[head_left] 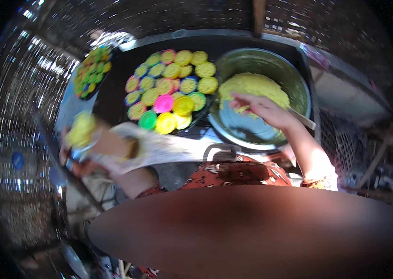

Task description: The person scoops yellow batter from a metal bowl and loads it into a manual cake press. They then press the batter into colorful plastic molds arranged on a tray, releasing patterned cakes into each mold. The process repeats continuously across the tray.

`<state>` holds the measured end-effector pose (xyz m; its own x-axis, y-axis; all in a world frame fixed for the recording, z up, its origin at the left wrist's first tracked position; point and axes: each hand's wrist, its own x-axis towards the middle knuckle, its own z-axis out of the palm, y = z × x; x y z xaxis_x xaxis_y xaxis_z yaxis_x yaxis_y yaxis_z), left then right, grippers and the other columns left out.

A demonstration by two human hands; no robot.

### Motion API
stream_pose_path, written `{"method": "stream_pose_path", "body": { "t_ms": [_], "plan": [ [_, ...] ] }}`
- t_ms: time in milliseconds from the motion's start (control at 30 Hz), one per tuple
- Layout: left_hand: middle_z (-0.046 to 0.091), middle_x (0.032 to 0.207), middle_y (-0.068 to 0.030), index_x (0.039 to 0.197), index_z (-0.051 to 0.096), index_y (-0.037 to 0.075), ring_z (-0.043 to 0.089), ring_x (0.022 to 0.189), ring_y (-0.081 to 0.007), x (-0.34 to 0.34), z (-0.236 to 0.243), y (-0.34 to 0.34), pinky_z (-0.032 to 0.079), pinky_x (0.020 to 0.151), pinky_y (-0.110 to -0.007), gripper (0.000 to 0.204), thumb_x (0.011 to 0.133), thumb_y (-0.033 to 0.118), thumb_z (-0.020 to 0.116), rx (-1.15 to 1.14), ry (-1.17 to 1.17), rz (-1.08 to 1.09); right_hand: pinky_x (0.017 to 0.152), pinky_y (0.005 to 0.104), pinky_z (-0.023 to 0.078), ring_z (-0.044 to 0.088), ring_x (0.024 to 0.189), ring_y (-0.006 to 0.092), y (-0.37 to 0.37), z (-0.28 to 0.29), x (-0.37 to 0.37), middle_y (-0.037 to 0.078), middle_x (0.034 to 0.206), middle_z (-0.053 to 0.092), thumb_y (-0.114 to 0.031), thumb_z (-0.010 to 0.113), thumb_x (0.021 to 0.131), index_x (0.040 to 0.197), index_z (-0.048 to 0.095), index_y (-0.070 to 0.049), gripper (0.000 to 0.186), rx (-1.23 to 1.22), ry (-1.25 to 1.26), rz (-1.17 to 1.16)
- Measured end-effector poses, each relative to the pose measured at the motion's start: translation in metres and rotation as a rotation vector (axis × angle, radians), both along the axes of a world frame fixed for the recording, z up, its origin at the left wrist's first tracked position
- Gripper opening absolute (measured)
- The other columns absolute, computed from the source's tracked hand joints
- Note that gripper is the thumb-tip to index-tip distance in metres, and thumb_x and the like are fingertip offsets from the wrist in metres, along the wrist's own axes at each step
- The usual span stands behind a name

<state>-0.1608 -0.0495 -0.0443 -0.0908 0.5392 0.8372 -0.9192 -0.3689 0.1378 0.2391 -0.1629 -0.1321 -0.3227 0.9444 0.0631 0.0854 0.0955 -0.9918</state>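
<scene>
My left hand, smeared by motion at the left, closes round a blurred object beside a lump of yellow dough. A tan cylinder lies against this lump; exactly how they join is unclear. My right hand reaches over a big metal basin, fingers stretched out near the yellow dough inside. Bits of dough show under those fingers. To the left of the basin, a round tray holds many small colourful dishes, most filled with yellow, rough-textured dough; several at the near side look unfilled.
A long pale board runs between me and the tray. A flat light-coloured stick rests at the basin's right rim. Another group of green and yellow dishes stands at the far left of the dark table. Woven walls surround the place.
</scene>
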Motion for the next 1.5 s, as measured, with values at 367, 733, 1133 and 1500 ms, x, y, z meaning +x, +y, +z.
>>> {"method": "stream_pose_path", "body": {
  "t_ms": [367,733,1133,1500],
  "plan": [
    [0.013,0.141,-0.0238,0.136,0.021,0.017,0.017,0.129,-0.0387,0.074,0.036,0.038,0.026,0.099,-0.054,0.095,0.062,0.044,0.074,0.39,0.799,0.155,0.046,0.03,0.048,0.057,0.063,0.0219,0.005,0.051,-0.097,0.028,0.103,0.049,-0.064,0.053,0.071,0.121,0.035,0.007,0.089,-0.303,1.149,0.745],
    [0.054,0.113,-0.0136,0.122,0.043,-0.005,0.059,0.093,-0.0207,-0.016,0.0,0.02,0.049,0.079,-0.03,0.064,0.068,0.017,0.072,-0.017,1.033,0.17,0.033,0.016,0.036,0.057,0.061,0.0156,0.008,0.097,-0.13,0.02,0.126,0.037,-0.043,0.063,0.075,0.137,0.011,-0.006,0.089,0.081,0.619,-0.093],
    [0.063,0.094,-0.009,0.108,0.061,0.014,0.06,0.09,-0.0253,0.0,0.007,0.045,0.047,0.08,-0.034,0.055,0.058,0.031,0.073,0.44,1.354,1.204,0.083,0.0412,0.044,0.045,0.11,0.0399,0.047,0.108,-0.18,0.026,0.127,0.034,-0.018,0.073,0.064,0.138,0.018,-0.018,0.093,0.943,-0.489,-0.328],
    [0.063,0.076,-0.0086,0.086,0.06,0.008,0.062,0.075,-0.0273,0.033,0.014,0.074,0.048,0.077,-0.037,0.038,0.058,0.031,0.069,0.596,1.053,0.928,0.085,0.0494,0.04,0.041,0.109,0.0453,0.038,0.135,-0.208,0.03,0.124,0.031,-0.022,0.073,0.065,0.137,0.017,-0.02,0.091,0.986,-0.753,-0.401]
  ]
}}
